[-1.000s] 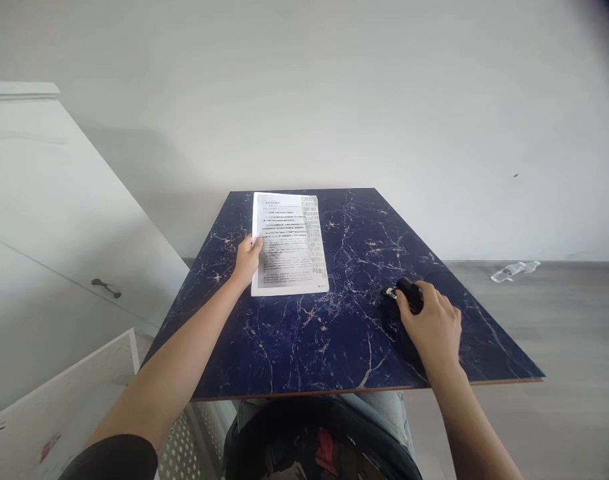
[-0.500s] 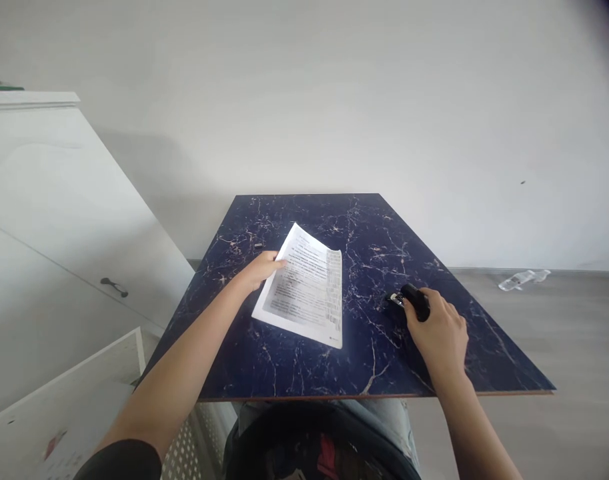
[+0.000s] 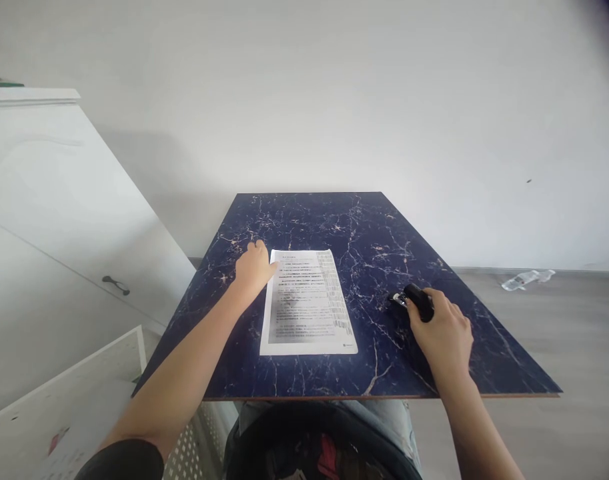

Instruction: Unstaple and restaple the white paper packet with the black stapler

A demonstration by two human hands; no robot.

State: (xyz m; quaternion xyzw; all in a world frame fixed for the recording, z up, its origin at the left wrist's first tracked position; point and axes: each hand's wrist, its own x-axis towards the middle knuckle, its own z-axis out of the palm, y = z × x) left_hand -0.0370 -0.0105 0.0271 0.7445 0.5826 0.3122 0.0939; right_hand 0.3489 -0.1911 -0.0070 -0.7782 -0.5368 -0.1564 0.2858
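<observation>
The printed sheets (image 3: 309, 307) lie flat on the dark blue marbled table (image 3: 374, 233), their lower edge roughly parallel to its front. My left hand (image 3: 254, 270) is at their upper left corner, its thumb stretched out to the paper's edge and apart from the fingers, which bend down over the tabletop. Nothing shows in its grasp. At the right of the table my right hand (image 3: 444, 330) is wrapped round a black stapler (image 3: 418, 301), whose metal front end points left, towards the paper. The stapler rests low at the table surface.
A white cabinet (image 3: 59, 200) with a dark handle (image 3: 116, 285) stands at the left. Below it is a white perforated basket (image 3: 184, 453) with papers. The wall (image 3: 304, 100) rises behind the table. Clear plastic (image 3: 527, 279) lies on the floor at the right.
The sheets have come down flat and turned straighter, nearer the front edge. My left hand has let go of them and moved slightly up and left, over where a small dark piece lay.
</observation>
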